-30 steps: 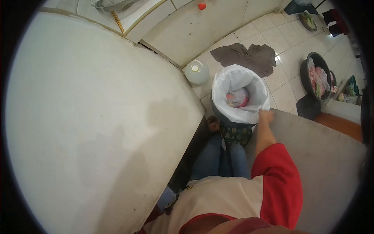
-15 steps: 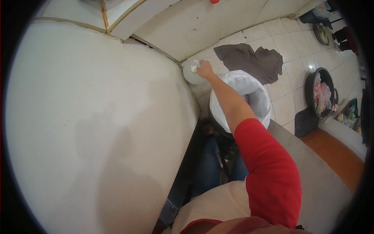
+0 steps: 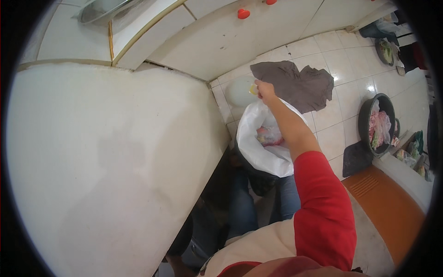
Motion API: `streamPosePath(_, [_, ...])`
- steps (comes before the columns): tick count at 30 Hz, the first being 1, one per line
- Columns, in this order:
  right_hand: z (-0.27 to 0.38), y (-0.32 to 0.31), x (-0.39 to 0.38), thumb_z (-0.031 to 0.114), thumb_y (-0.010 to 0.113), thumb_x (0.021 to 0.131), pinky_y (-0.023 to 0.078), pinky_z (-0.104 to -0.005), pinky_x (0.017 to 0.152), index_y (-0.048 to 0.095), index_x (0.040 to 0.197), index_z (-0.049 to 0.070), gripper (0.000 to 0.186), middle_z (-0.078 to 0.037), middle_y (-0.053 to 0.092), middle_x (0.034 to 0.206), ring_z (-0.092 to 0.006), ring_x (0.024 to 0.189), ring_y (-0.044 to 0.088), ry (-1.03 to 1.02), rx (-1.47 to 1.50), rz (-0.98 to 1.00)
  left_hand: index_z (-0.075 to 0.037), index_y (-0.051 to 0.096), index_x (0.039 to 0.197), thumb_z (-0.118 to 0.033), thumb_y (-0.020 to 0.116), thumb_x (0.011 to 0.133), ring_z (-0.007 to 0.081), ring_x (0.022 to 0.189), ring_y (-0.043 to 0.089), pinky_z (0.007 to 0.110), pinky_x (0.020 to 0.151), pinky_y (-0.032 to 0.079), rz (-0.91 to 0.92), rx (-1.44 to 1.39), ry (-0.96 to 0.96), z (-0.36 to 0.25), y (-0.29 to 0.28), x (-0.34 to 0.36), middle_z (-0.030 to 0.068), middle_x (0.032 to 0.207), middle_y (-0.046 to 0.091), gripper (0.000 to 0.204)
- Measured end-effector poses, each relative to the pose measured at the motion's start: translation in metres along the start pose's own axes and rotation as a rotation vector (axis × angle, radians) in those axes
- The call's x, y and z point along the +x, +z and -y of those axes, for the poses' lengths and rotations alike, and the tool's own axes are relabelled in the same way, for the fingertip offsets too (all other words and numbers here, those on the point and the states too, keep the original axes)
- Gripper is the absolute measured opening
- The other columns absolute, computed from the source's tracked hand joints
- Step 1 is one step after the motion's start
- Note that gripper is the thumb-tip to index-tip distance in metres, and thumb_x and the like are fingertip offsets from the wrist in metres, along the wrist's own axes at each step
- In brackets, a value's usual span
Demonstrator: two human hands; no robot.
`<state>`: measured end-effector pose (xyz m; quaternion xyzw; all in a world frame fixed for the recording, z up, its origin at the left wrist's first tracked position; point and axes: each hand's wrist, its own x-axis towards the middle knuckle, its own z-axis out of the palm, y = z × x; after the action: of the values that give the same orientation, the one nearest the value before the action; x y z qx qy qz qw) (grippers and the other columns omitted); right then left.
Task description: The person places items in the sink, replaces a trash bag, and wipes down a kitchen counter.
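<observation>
My right hand (image 3: 264, 90) is shut on the handle of a translucent pale jug (image 3: 240, 90), blurred, at the back edge of a bin (image 3: 250, 159) lined with white plastic. Inside the liner a bagged bundle (image 3: 270, 136) shows, partly behind my forearm. Beyond the bin, a crumpled brown-grey cloth (image 3: 307, 87) lies on the tiled floor. The bin stands just beyond my legs. A sliver of skin at the lower edge, left of my body, may be my left arm; that hand's fingers do not show.
A white panel (image 3: 92, 161) fills the left; cabinets with red knobs (image 3: 243, 14) line the back. At right are a dark tub of bagged goods (image 3: 378, 122), a dark mat (image 3: 356, 157) and an orange board (image 3: 383, 198). Another basin (image 3: 385, 51) sits at the far right back.
My right hand let go of the bin's liner, reached left to the jug, and has now shifted slightly right with its handle. The camera's view has shifted too.
</observation>
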<state>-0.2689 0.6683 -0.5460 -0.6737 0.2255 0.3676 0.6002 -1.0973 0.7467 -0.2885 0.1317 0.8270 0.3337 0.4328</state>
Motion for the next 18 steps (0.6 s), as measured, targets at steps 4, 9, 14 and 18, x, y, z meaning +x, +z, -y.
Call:
streamPosePath(4, [0.007,-0.059,0.009,0.027,0.065,0.078,0.036,-0.0340,0.042,0.060,0.071,0.000,0.028,-0.008,0.055,0.063,-0.0171,0.048,0.048,0.004,0.004,-0.130,-0.010,0.046,0.136,-0.043,0.045,0.090,0.0243,0.128,0.041,0.035,0.109,0.026,-0.005,0.015,0.014,-0.002,-0.002,-0.015,0.0074,0.143,0.043,0.056])
streamPosePath(9, [0.007,-0.168,0.000,0.029,0.061,0.084,0.030,-0.0308,0.040,0.051,0.066,0.011,0.027,-0.001,0.042,0.056,-0.0142,0.044,0.041,-0.004,0.176,-0.309,-0.011,0.047,0.136,-0.043,0.045,0.089,0.0238,0.128,0.042,0.035,0.109,0.026,0.009,-0.001,0.010,0.001,0.008,-0.036,0.0074,0.143,0.043,0.056])
streamPosePath(14, [-0.003,-0.269,0.033,0.036,0.058,0.088,0.038,-0.0297,0.044,0.052,0.081,0.009,0.028,-0.002,0.047,0.066,-0.0135,0.055,0.046,0.104,0.344,-0.501,-0.011,0.047,0.135,-0.042,0.045,0.089,0.0233,0.128,0.042,0.035,0.109,0.026,0.057,0.003,0.036,-0.014,0.044,-0.080,0.0074,0.143,0.043,0.056])
streamPosePath(18, [0.017,-0.340,0.028,0.035,0.055,0.092,0.045,-0.0288,0.053,0.053,0.088,0.008,0.028,-0.003,0.051,0.071,-0.0135,0.058,0.051,0.224,0.372,-0.451,-0.011,0.047,0.135,-0.042,0.045,0.089,0.0229,0.128,0.042,0.034,0.110,0.026,0.073,-0.035,0.036,0.012,0.038,-0.120,0.0074,0.143,0.043,0.056])
